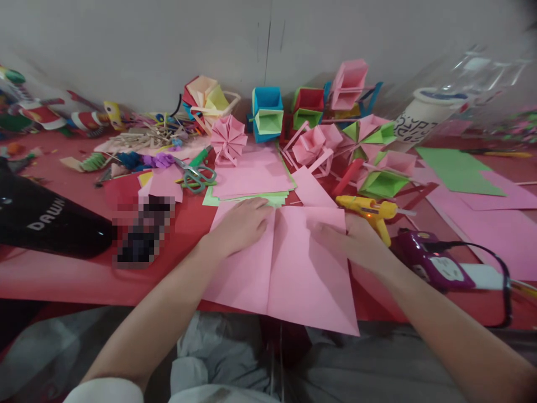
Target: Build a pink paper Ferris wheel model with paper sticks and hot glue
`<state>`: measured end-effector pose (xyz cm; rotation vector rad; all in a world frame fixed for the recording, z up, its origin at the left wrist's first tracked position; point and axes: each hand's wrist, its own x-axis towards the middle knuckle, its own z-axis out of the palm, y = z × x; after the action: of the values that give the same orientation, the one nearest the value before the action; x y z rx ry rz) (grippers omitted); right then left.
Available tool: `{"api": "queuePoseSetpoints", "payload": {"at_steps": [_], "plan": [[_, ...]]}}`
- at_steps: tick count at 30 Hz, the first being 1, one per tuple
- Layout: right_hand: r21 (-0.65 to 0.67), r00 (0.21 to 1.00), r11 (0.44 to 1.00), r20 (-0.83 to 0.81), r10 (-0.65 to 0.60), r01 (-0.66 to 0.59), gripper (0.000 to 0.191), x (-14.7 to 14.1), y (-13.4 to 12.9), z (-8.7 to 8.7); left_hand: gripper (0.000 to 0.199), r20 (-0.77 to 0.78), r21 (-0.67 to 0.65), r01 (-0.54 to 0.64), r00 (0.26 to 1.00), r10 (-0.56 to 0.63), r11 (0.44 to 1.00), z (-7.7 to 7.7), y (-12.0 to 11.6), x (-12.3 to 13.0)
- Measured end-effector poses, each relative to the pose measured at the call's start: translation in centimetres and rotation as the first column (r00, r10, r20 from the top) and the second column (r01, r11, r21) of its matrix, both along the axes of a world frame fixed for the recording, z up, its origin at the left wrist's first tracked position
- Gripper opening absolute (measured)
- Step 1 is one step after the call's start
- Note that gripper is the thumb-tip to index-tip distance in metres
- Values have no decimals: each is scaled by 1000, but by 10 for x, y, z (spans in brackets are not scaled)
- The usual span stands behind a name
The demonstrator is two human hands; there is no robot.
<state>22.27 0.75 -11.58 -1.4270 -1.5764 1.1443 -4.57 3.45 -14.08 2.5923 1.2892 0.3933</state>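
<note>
A pink sheet of paper [310,274] with a crease down its middle lies opened out at the table's front edge, its lower part overhanging. My left hand [245,224] rests flat on the upper left half, fingers stretched toward the crease. At the right edge, my right hand [352,240] grips the sheet, thumb on top and the other fingers mostly hidden beneath or behind it. Just beyond the sheet lies a stack of pink and green paper [251,173]. A yellow glue gun [369,210] sits right behind my right hand.
Folded paper models [268,115] stand along the back wall. Scissors [197,174], a blurred-out phone [145,232] and a black tumbler [54,218] are on the left. To the right are a purple power adapter [432,260] with a cable, green paper [457,170] and a white jar [428,115].
</note>
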Motion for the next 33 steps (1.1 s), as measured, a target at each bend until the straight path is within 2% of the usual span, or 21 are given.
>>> {"api": "queuePoseSetpoints", "payload": {"at_steps": [4, 7, 9, 17, 22, 27, 30, 33], "plan": [[67, 972, 998, 233, -23, 8, 27, 12, -1, -6, 45, -7, 23, 7, 1000, -7, 1000, -7, -2, 4], [111, 916, 994, 399, -31, -15, 44, 17, -5, -12, 48, -45, 21, 9, 999, -8, 1000, -9, -3, 6], [102, 872, 994, 489, -16, -40, 48, 19, -8, -14, 49, -68, 2, 8, 998, -8, 1000, -8, -3, 6], [94, 794, 992, 608, 7, -81, 52, 26, -10, -16, 52, -68, -144, 18, 997, -28, 989, -7, 0, 1], [94, 798, 991, 602, 22, -98, 54, 25, -10, -16, 54, -99, -185, 3, 995, -22, 983, -4, -1, 1], [37, 889, 998, 457, 36, -59, 52, 28, -13, -14, 53, -68, -177, 5, 998, -18, 984, -8, 0, 1], [-90, 960, 995, 273, 62, -38, 49, 31, -15, -11, 51, -57, -142, 8, 998, -16, 990, -11, 2, 0], [-246, 980, 968, 171, 98, -54, 49, 31, -17, -9, 50, -67, -80, -15, 998, 9, 997, -6, 5, -3]]}}
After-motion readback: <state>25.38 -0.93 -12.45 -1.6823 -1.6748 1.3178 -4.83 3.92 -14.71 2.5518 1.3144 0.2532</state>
